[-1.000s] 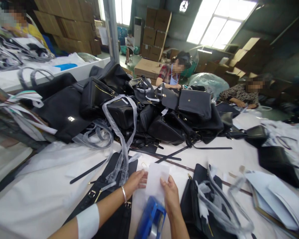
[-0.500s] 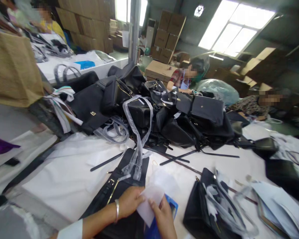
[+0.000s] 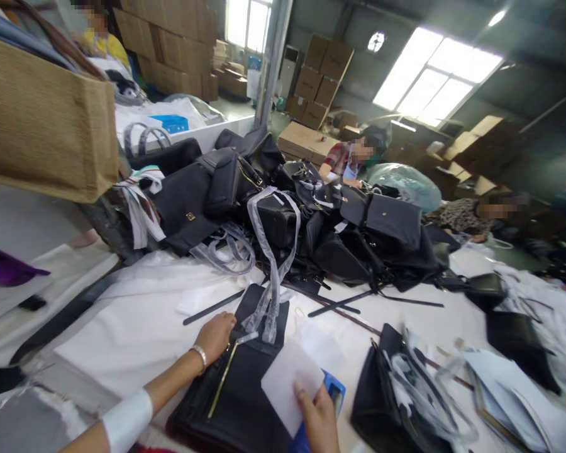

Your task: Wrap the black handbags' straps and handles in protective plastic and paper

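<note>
My left hand (image 3: 216,335) rests on the upper left edge of a flat black handbag (image 3: 238,393) with a gold zip that lies on the white table in front of me; its fingers curl over the edge. My right hand (image 3: 317,416) pinches a white sheet of paper (image 3: 290,385) over the bag's right side. Under that hand sits a blue tape dispenser (image 3: 334,393), partly hidden. A plastic-wrapped strap (image 3: 272,264) trails from the pile down onto the bag.
A big heap of black handbags (image 3: 311,220) fills the table's middle. Loose black straps (image 3: 339,302) lie in front of it. Another black bag (image 3: 396,390) and papers (image 3: 523,390) lie at right. A tan woven bag (image 3: 42,126) hangs at left. Two people work across the table.
My left hand let go of the white sheet and moved left onto the black bag's edge. My right hand keeps the sheet. The view shifted left.
</note>
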Motion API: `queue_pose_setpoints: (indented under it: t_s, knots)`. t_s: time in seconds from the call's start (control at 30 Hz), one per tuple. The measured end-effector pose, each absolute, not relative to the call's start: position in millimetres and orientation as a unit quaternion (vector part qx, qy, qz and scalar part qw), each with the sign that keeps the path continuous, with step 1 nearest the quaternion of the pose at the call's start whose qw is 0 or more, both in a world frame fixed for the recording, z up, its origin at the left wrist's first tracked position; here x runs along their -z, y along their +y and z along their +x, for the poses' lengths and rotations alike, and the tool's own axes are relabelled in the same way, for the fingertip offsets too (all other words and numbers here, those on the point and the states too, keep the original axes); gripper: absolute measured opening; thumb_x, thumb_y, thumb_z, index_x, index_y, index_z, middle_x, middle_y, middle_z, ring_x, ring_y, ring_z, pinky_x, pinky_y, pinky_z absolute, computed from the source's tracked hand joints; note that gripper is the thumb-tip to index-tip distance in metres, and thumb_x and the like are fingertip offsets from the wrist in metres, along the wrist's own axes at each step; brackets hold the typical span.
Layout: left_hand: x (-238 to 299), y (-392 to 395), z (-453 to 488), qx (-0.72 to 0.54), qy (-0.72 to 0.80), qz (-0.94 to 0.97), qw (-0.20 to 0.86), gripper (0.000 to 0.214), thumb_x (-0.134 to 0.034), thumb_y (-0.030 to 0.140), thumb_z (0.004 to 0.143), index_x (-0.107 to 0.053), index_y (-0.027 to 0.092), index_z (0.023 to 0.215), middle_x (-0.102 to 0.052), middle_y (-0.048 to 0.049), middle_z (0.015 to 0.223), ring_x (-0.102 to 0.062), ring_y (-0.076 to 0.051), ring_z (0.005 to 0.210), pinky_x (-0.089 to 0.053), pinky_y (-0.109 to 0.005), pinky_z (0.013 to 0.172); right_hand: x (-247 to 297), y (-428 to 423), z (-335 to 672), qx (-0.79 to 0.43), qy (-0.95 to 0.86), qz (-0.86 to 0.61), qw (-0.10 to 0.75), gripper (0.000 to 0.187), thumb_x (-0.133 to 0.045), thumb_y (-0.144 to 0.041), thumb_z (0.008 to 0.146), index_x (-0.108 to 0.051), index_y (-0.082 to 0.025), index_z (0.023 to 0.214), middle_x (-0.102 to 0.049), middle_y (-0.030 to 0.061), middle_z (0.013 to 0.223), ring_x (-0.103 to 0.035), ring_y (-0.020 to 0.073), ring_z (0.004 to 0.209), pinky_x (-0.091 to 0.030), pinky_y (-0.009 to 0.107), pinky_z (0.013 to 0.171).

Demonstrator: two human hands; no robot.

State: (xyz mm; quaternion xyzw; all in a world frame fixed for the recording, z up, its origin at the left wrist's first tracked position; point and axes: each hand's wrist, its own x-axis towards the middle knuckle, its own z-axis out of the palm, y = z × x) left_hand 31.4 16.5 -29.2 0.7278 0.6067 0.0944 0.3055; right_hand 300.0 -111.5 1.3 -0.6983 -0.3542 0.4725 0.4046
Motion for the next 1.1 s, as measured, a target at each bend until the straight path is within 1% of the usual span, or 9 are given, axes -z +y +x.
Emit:
queue_pose_setpoints:
  t_s: [0.13, 0.27, 0.4, 0.47, 0.6, 0.7, 0.8, 0.9, 1.1]
  knots:
    - [26, -15, 8, -0.055, 0.597, 0.736, 0.314, 0.021, -0.046, 0.029, 0.087, -0.058, 0.018, 0.098, -0.060, -0.0100, 0.097, -0.060, -0.025, 0.088, -0.044, -0.035, 0.078, 16, -130, 296, -0.453, -0.318, -0.723, 0.413, 0.063, -0.070, -0.055, 0.067, -0.064, -0.014, 0.115, -0.070, 0.0139, 0.108, -0.061, 0.0336, 0.106, -0.046, 0.044, 0.094]
    - [22, -33, 10, 0.018, 0.604, 0.741, 0.294, 0.041, -0.063, 0.022, 0.071, -0.055, 0.016, 0.111, -0.059, -0.0133, 0.105, -0.057, -0.031, 0.097, -0.045, -0.039, 0.079, 22, -128, 278, -0.467, -0.326, -0.717, 0.402, 0.062, -0.067, -0.053, 0.071, -0.061, -0.013, 0.118, -0.069, 0.0141, 0.110, -0.061, 0.0329, 0.107, -0.045, 0.044, 0.095]
    - [12, -31, 19, 0.023, 0.608, 0.740, 0.288, 0.031, -0.043, 0.001, 0.074, -0.061, 0.009, 0.098, -0.059, -0.0207, 0.105, -0.059, -0.033, 0.096, -0.044, -0.043, 0.078, 8, -111, 263, -0.462, -0.375, -0.712, 0.373, 0.057, -0.065, -0.048, 0.075, -0.060, -0.013, 0.120, -0.067, 0.0145, 0.115, -0.059, 0.0319, 0.110, -0.044, 0.043, 0.096]
    - [7, -31, 18, 0.016, 0.594, 0.743, 0.307, 0.031, -0.039, -0.002, 0.075, -0.061, 0.010, 0.095, -0.063, -0.0178, 0.095, -0.062, -0.030, 0.087, -0.044, -0.041, 0.075, 1, -102, 258, -0.436, -0.384, -0.725, 0.369, 0.054, -0.063, -0.048, 0.076, -0.062, -0.014, 0.117, -0.067, 0.0138, 0.114, -0.060, 0.0319, 0.109, -0.045, 0.042, 0.095]
    - [5, -35, 7, -0.113, 0.525, 0.695, 0.477, 0.015, -0.050, 0.011, 0.078, -0.055, 0.019, 0.091, -0.064, -0.0024, 0.081, -0.062, -0.020, 0.078, -0.046, -0.029, 0.070, 0, -84, 250, -0.376, -0.358, -0.764, 0.384, 0.051, -0.060, -0.054, 0.076, -0.065, -0.018, 0.113, -0.068, 0.0117, 0.113, -0.059, 0.0319, 0.109, -0.045, 0.041, 0.094]
    - [3, -39, -2, -0.261, 0.467, 0.551, 0.640, 0.008, -0.052, 0.021, 0.082, -0.053, 0.019, 0.089, -0.062, -0.0006, 0.080, -0.061, -0.018, 0.077, -0.047, -0.027, 0.070, 4, -68, 231, -0.393, -0.358, -0.747, 0.399, 0.053, -0.057, -0.055, 0.078, -0.062, -0.018, 0.116, -0.065, 0.0115, 0.118, -0.057, 0.0301, 0.112, -0.042, 0.040, 0.097]
    - [-5, -39, -8, -0.327, 0.467, 0.535, 0.624, 0.010, -0.059, 0.025, 0.079, -0.059, 0.019, 0.087, -0.062, -0.0065, 0.105, -0.058, -0.021, 0.100, -0.045, -0.031, 0.087, 2, -57, 200, -0.494, -0.399, -0.664, 0.395, 0.052, -0.057, -0.052, 0.080, -0.060, -0.018, 0.120, -0.065, 0.0093, 0.117, -0.057, 0.0279, 0.109, -0.042, 0.040, 0.096]
    - [-16, -38, -13, -0.347, 0.491, 0.587, 0.542, 0.007, -0.063, 0.025, 0.077, -0.064, 0.020, 0.082, -0.046, -0.0074, 0.135, -0.041, -0.026, 0.127, -0.030, -0.036, 0.107, -8, -54, 169, -0.635, -0.436, -0.533, 0.351, 0.048, -0.059, -0.044, 0.081, -0.059, -0.020, 0.123, -0.067, 0.0057, 0.112, -0.060, 0.0255, 0.100, -0.045, 0.039, 0.090]
    - [-21, -43, -18, -0.353, 0.502, 0.597, 0.516, 0.028, -0.057, 0.032, 0.084, -0.066, 0.026, 0.110, -0.025, -0.0016, 0.153, -0.035, -0.026, 0.133, -0.025, -0.037, 0.113, -20, -58, 153, -0.737, -0.371, -0.469, 0.316, 0.053, -0.060, -0.023, 0.074, -0.055, -0.023, 0.127, -0.067, 0.0013, 0.101, -0.061, 0.0205, 0.085, -0.047, 0.032, 0.078]
